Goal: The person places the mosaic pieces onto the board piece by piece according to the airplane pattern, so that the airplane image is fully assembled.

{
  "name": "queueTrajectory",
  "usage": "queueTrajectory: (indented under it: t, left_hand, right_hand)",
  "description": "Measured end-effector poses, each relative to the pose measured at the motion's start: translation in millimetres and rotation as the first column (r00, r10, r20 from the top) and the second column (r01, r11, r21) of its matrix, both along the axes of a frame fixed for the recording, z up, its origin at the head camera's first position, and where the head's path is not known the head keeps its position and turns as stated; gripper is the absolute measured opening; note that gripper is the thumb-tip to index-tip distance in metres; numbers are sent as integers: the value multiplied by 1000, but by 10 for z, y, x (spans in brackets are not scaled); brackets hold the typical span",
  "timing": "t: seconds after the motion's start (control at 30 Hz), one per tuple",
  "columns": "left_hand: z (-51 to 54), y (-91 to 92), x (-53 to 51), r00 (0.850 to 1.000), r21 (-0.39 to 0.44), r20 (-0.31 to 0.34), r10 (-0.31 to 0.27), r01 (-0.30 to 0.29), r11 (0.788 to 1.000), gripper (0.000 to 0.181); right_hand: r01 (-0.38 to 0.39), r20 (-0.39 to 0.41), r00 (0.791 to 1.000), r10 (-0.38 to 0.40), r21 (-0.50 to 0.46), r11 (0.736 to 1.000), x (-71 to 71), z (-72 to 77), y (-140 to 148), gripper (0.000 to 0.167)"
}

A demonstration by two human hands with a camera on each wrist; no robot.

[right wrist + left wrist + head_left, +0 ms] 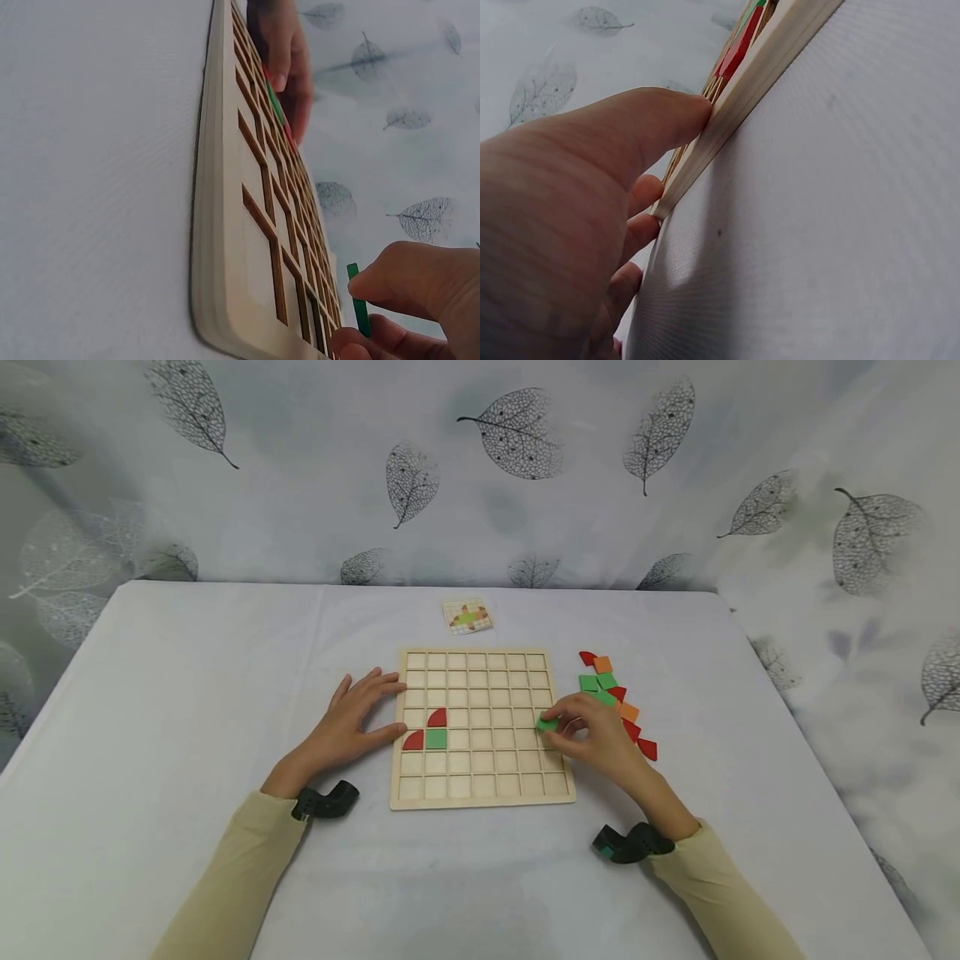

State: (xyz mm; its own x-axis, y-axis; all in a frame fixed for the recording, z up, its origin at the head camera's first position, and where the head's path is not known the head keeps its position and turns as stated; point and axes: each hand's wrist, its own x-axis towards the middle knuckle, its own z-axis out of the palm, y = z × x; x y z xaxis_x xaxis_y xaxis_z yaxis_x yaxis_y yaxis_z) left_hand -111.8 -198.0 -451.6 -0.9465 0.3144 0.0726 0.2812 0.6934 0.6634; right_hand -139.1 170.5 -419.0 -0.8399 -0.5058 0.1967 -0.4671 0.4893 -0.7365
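A wooden grid board (480,785) lies on the white table. In its left part sit a green square tile (436,739) and two red quarter-round tiles, one (437,718) above it and one (413,741) to its left. My left hand (348,722) touches the board's left edge with thumb and fingertips, its fingers extended. Between thumb and fingers my right hand (592,735) pinches a green tile (358,300) over the board's right side. The right wrist view shows that tile edge-on, above the grid.
Right of the board lies a loose cluster of green tiles (588,682), orange tiles (602,664) and red tiles (647,749), partly behind my right hand. A small card (467,617) with a coloured grid picture lies beyond the board. Leaf-patterned cloth (517,435) hangs behind the table.
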Motion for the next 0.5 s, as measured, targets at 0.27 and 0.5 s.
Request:
queueTrajectory:
  t: [0.27, 0.5]
  left_hand:
    - [7, 6, 7, 1000, 1, -2, -1, 1, 1000, 60]
    - [24, 4, 12, 1000, -7, 6, -3, 3, 1000, 60]
  right_hand:
    - [-26, 4, 1000, 26, 36, 999, -1, 23, -79, 18]
    - [-71, -32, 997, 72, 14, 997, -18, 50, -161, 18]
